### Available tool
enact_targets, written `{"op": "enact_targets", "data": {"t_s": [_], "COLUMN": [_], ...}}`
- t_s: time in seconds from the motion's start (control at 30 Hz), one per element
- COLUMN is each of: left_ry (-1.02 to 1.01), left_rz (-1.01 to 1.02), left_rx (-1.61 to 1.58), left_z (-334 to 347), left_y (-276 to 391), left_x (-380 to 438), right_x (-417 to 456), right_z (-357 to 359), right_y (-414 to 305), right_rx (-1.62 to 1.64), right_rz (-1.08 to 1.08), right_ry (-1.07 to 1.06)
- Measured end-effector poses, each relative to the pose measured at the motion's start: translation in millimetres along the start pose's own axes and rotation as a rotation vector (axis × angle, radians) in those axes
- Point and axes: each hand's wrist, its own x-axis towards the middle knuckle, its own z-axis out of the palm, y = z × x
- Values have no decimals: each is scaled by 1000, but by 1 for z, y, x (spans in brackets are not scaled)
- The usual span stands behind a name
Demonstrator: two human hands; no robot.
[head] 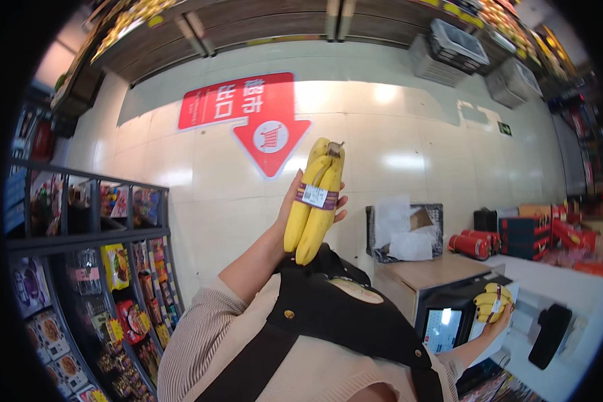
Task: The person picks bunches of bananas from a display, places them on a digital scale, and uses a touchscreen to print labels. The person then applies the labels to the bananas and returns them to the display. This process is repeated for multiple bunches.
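A bunch of yellow bananas (306, 226), banded with purple tape and a white label, lies across my left hand (341, 202), its stem end away from me. My fingers curl round it from beneath, in front of the black apron (352, 311). Off to the lower right, my right hand (502, 319) holds a second banded bunch of bananas (488, 300). That bunch is beside a lit touchscreen (442, 326) and above a white surface. The palm of my right hand is mostly hidden.
Shelves of packaged snacks (115, 271) stand at the left. A black crate (404, 254) with paper and plastic sits by the wooden counter (437, 271). Red fire extinguishers (470, 245) lie at the right. Fruit stands (261, 22) and stacked crates (447, 55) line the far side; a red arrow sticker (271, 151) marks the floor.
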Motion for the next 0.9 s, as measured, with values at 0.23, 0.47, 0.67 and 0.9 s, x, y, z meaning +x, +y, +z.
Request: {"op": "enact_targets", "data": {"t_s": [0.23, 0.47, 0.67, 0.9], "left_ry": [71, -115, -125, 132], "left_rz": [267, 421, 643, 1160], "left_rx": [-27, -234, -466, -424], "left_z": [-18, -65, -121, -131], "left_y": [157, 310, 458, 589], "left_x": [-22, 2, -15, -51], "right_x": [-39, -75, -107, -302], "right_z": [224, 549, 880, 1225], "right_y": [40, 61, 100, 47], "right_rx": [306, 376, 387, 268], "right_rz": [157, 403, 632, 903], "right_ry": [-217, -663, -989, -1576]}}
